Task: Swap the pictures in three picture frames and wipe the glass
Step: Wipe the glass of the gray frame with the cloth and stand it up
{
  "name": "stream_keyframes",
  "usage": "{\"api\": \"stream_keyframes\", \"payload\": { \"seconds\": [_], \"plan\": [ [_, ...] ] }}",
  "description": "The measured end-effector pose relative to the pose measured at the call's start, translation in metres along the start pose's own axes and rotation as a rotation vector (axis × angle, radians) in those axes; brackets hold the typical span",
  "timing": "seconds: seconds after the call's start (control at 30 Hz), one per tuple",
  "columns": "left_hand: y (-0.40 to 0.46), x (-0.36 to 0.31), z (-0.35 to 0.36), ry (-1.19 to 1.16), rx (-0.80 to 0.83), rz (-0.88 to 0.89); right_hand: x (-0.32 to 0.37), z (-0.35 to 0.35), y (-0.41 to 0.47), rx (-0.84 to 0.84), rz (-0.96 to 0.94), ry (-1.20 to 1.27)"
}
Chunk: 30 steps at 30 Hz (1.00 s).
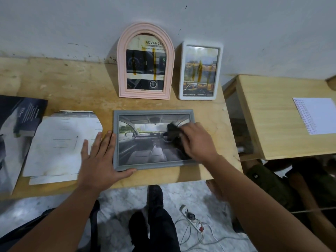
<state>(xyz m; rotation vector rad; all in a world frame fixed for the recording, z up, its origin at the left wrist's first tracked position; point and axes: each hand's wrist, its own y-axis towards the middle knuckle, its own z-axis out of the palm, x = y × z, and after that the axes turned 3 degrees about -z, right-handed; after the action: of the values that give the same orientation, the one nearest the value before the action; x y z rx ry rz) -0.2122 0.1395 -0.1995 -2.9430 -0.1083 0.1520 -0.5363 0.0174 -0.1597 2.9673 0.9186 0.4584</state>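
**Dark cloth on the glass of the grey frame**

A grey rectangular picture frame lies flat on the wooden table, near its front edge, showing a car-interior photo. The right hand grips a dark cloth bunched against the right part of the glass. The left hand lies flat with fingers straight and spread, pressed to the table at the frame's left edge, thumb along its lower-left corner. Behind, a pink arched frame and a white rectangular frame lean upright against the wall. Loose papers and a dark brochure lie left of the hand.
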Motion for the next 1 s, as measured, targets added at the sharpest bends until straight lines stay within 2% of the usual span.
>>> {"api": "stream_keyframes", "payload": {
  "seconds": [0.07,0.13,0.27,0.37,0.53,0.63,0.83,0.93,1.0],
  "plan": [
    [0.0,0.0,0.0,-0.003,-0.002,-0.002,-0.01,0.001,0.009,-0.029,0.149,-0.114],
    [0.0,0.001,0.001,-0.005,-0.003,-0.005,0.005,0.019,0.006,0.0,0.162,-0.166],
    [0.0,0.001,0.002,-0.01,-0.021,-0.005,0.059,0.049,-0.025,0.024,-0.063,0.008],
    [0.0,0.0,0.001,-0.012,-0.022,-0.004,0.052,0.035,-0.029,0.058,-0.191,0.083],
    [0.001,-0.002,-0.001,-0.013,-0.013,-0.006,-0.005,-0.003,-0.034,0.017,0.055,-0.136],
    [0.0,-0.002,-0.002,-0.003,-0.003,-0.01,0.007,0.012,-0.056,0.05,0.044,-0.196],
    [0.0,0.0,0.001,0.002,-0.012,-0.006,0.087,0.052,-0.052,-0.002,0.005,0.033],
    [0.001,0.001,0.002,-0.006,-0.01,-0.001,0.121,0.059,-0.026,0.078,-0.116,0.211],
    [0.001,0.0,0.002,-0.015,-0.022,-0.004,0.117,0.051,-0.013,0.135,-0.178,0.286]
  ]
}}
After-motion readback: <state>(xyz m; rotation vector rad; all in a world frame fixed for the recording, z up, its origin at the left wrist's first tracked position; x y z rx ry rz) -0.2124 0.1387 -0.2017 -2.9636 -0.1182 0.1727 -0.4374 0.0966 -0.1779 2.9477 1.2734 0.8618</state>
